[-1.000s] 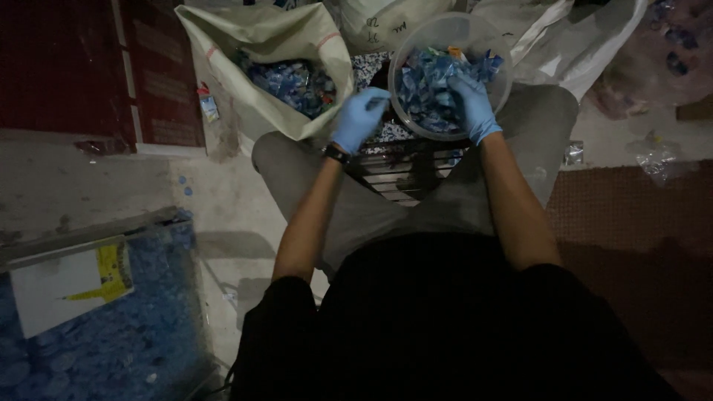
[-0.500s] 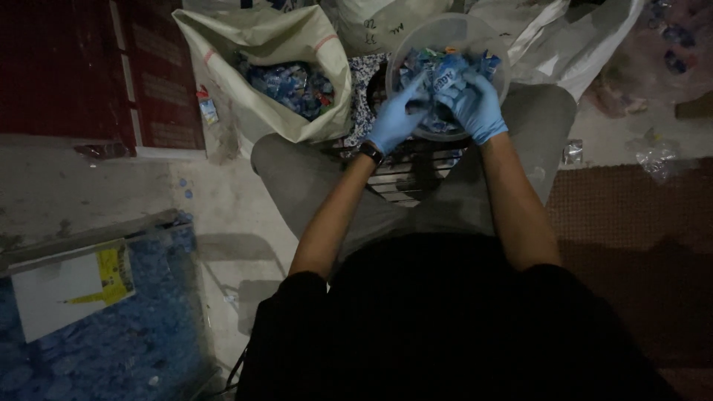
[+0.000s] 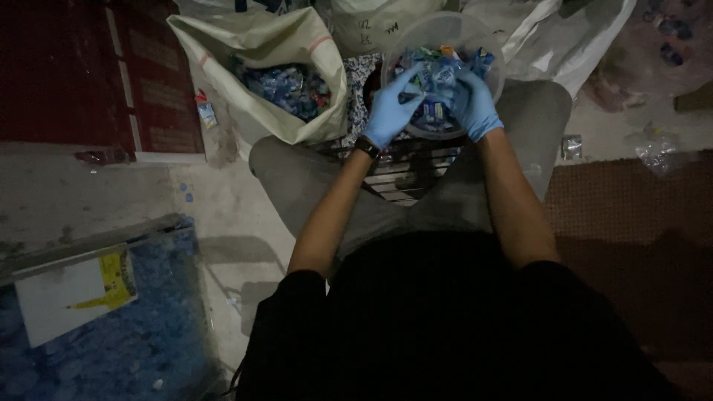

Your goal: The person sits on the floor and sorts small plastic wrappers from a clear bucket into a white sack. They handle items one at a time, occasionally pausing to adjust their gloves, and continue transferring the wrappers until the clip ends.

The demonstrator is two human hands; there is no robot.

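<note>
A clear plastic tub full of small blue and mixed-colour wrapped packets sits between my knees. Both hands wear blue gloves and reach into it. My left hand is over the tub's near left side with its fingers spread among the packets. My right hand is at the near right side, fingers curled down into the heap. Whether either hand grips a packet is hidden by the fingers and the dim light.
An open cream sack of blue packets stands left of the tub. White bags lie behind and to the right. A clear bin of blue pieces with a white and yellow card on top is at lower left. A slatted stool is under the tub.
My left hand has moved from the tub's left rim in over the packets, towards my right hand. My right hand has stayed in the tub and sunk slightly.
</note>
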